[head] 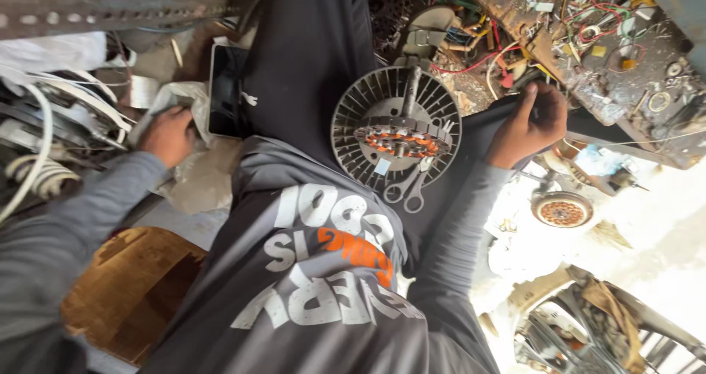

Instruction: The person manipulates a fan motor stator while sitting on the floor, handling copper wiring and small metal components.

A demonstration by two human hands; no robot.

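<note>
In a messy repair shop with a wire-covered bench [588, 72], a round fan motor [396, 130] sits on the person's lap, the left hand [169, 135] grips a plastic bag [193, 172], and the right hand [531, 122] has curled fingers [548, 98] at the bench edge.

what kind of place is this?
Likely a small fan or motor repair workshop: a fan motor with copper windings rests on the person's lap, a cluttered bench holds loose wires and parts, and another wound stator lies nearby.

Grey long-sleeved top with white and orange lettering on the front, dark trousers, bare hands
</note>
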